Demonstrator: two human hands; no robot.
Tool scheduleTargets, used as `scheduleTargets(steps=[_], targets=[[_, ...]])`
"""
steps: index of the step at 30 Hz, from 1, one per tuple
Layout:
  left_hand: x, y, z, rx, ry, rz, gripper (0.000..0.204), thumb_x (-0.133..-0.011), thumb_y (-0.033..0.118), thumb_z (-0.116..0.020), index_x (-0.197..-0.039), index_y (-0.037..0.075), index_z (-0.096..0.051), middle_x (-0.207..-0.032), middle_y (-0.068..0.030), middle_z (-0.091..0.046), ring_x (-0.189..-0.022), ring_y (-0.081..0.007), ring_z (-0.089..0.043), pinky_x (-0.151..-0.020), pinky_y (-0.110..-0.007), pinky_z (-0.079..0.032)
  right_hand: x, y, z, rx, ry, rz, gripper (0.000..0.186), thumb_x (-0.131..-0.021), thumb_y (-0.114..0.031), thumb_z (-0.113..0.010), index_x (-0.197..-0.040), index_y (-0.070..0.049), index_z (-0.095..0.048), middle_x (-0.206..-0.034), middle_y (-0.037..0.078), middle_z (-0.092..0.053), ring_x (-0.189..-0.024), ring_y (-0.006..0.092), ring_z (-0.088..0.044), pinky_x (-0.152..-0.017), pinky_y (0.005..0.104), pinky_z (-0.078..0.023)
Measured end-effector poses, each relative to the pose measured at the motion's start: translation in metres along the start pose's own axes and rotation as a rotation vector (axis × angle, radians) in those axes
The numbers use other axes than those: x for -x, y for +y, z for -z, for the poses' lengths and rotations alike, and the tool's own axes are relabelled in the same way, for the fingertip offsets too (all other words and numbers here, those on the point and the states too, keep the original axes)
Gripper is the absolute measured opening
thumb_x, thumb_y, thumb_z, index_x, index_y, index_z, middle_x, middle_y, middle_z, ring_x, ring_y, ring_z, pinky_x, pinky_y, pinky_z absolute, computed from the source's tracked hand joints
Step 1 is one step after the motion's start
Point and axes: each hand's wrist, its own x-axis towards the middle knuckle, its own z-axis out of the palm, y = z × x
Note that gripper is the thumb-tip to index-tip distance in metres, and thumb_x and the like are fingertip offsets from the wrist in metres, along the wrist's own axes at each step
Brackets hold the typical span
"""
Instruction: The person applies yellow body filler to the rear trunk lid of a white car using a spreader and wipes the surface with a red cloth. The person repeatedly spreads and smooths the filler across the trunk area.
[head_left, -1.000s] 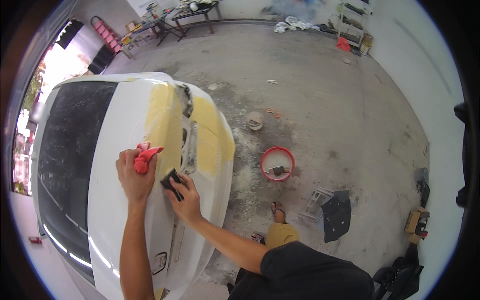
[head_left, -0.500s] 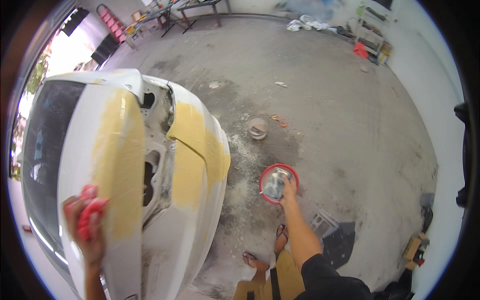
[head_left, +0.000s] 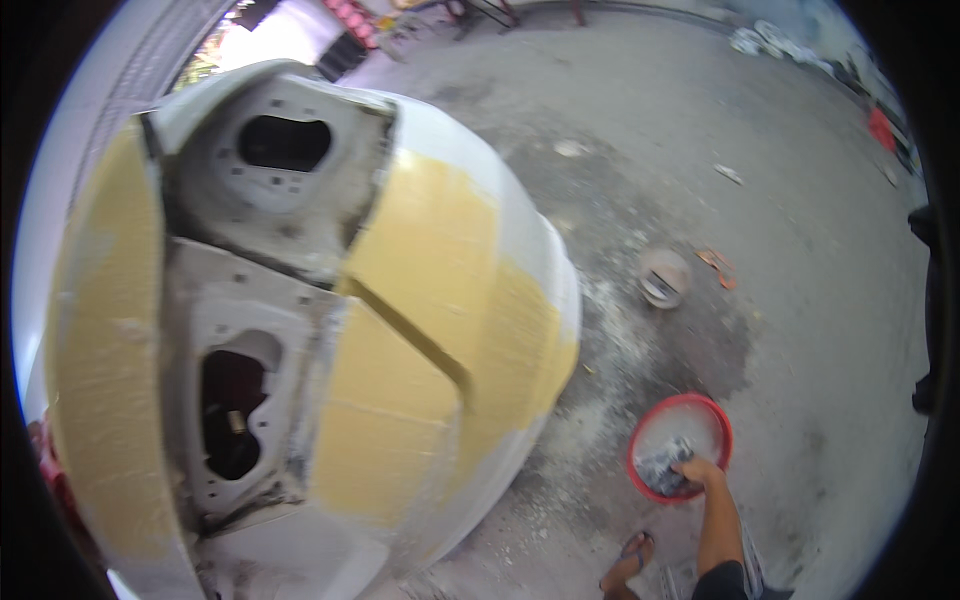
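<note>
Right hand (head_left: pixel 702 474) is down in the round red tub (head_left: pixel 725 425) of cloudy water, fingers on a blurry dark-grey clump (head_left: pixel 660 470) near the tub's lower side, can't tell if they're clamped on it. Left hand's grip I can't make out, just some red cloth (head_left: pixel 47 462) at the far left edge. The car's (head_left: pixel 400 330) white curved body has matte yellow patches, with jagged-edged holes in the bare recess.
</note>
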Motion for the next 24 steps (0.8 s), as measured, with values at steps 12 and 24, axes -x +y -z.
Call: scheduleTargets(steps=[12, 24], targets=[[-0.012, 0.044, -0.042, -0.355, 0.026, 0.022, 0.037, -0.101, 0.04, -0.06, -0.099, 0.004, -0.064, -0.111, -0.0156, -0.053, -0.109, -0.0275, -0.053, -0.1, -0.044, -0.047, -0.054, 0.018, -0.031, 1.193, 0.317, 0.022, 0.029, -0.098, -0.022, -0.06, -0.104, -0.003, -0.081, -0.104, 0.022, -0.079, -0.091, 0.0403, -0.078, -0.081, 0.05, -0.063], [-0.048, 0.082, -0.046, -0.341, -0.025, -0.032, 0.024, -0.079, 0.034, -0.09, -0.095, 0.02, -0.079, -0.12, -0.0062, -0.068, -0.113, -0.0354, -0.059, -0.095, -0.052, -0.051, 0.366, -0.301, -0.144, -0.343, 0.268, 0.296, 0.05, -0.107, -0.047, -0.06, -0.113, 0.002, -0.07, -0.087, 0.01, -0.071, -0.063, 0.0204, -0.066, -0.051, 0.0362, -0.052]])
